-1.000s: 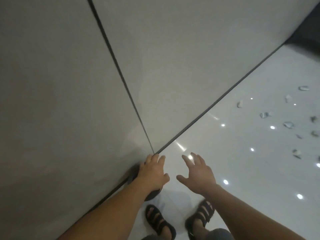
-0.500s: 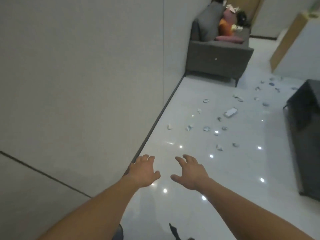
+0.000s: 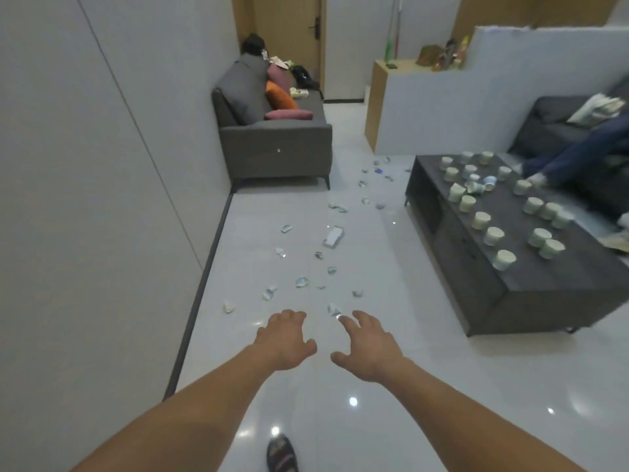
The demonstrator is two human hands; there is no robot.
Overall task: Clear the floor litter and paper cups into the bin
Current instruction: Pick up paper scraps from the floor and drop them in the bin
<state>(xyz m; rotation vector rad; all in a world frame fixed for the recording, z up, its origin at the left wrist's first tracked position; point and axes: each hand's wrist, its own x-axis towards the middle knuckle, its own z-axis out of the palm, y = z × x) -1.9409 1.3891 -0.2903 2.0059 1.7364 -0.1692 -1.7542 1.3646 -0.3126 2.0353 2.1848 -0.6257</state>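
Grey wall panels (image 3: 102, 199) filled the left side, with a dark skirting strip (image 3: 204, 284) along their foot. Farther back against that wall stood a grey fabric sofa (image 3: 272, 144) carrying an orange cushion (image 3: 279, 95) and a pink cushion (image 3: 289, 114).

The floor litter (image 3: 301, 282), small pale and blue-green scraps, lay scattered over the glossy white tiled floor (image 3: 408, 369). It ran from just ahead of the hands back to the gap between the sofa and the table. A flat white packet (image 3: 333, 237) lay among it, its markings too blurred to read.

The left hand (image 3: 286, 338) was stretched out above the tiles, fingers spread and loosely curved, holding nothing. A sandalled foot (image 3: 281, 453) showed below it at the bottom edge. The right hand (image 3: 369, 345) was held the same way, wide and empty, with the nearest scrap (image 3: 334, 309) just beyond its fingertips.

On the right stood a low dark coffee table (image 3: 510, 301), its top dotted with many paper cups (image 3: 481, 220), mostly upside down and a few tipped over. Any print on them could not be read. Behind it, a seated person's legs in blue jeans (image 3: 578, 155) reached out from a dark sofa (image 3: 551, 127).
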